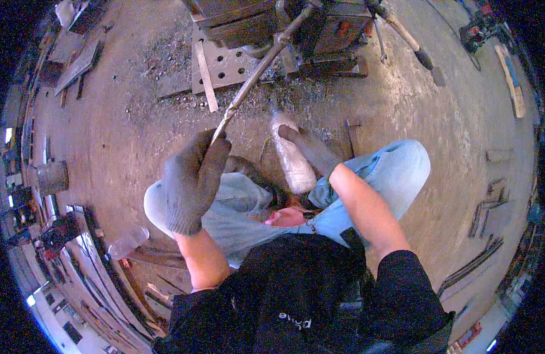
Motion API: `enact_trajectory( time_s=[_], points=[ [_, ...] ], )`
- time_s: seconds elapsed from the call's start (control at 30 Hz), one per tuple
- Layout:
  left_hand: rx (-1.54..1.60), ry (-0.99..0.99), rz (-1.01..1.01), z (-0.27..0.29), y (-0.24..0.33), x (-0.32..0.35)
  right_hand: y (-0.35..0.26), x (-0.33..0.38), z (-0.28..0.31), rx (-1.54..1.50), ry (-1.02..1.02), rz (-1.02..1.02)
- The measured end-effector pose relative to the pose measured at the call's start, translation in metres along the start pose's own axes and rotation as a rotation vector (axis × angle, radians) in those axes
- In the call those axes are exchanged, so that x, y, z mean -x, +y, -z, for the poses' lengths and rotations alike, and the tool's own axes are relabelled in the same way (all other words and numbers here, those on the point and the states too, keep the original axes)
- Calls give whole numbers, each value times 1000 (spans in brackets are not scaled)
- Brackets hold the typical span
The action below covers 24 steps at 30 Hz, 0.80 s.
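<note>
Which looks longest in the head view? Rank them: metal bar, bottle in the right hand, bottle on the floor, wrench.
1. Metal bar
2. Bottle in the right hand
3. Floor bottle and wrench: about equally long, so unranked

The held bottle is nearer the camera, which may enlarge it.

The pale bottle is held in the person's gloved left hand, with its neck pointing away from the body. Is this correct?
Not the hand: the head view shows the pale bottle held in the gloved right hand, with its neck pointing away from the body.
</note>
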<state>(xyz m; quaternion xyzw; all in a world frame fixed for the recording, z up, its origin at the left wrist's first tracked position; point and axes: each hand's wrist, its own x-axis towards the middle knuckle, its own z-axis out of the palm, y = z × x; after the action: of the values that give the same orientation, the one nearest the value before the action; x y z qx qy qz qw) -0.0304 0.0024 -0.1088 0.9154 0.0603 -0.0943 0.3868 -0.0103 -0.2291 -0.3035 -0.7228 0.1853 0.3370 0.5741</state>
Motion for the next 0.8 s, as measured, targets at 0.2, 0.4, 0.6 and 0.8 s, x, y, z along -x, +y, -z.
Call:
enact_trajectory(
  time_s=[0.2,0.4,0.6,0.8],
  points=[
    [-11,-25,22,1,-4,-4,-22,16,2,73,-33,25],
    [67,7,19,-2,0,-3,-3,0,3,142,-20,67],
    [112,11,47,-3,-1,0,-4,4,-6,-70,11,211],
    [79,31,-16,-6,-8,-2,20,-21,-8,-114,9,262]
  ],
)
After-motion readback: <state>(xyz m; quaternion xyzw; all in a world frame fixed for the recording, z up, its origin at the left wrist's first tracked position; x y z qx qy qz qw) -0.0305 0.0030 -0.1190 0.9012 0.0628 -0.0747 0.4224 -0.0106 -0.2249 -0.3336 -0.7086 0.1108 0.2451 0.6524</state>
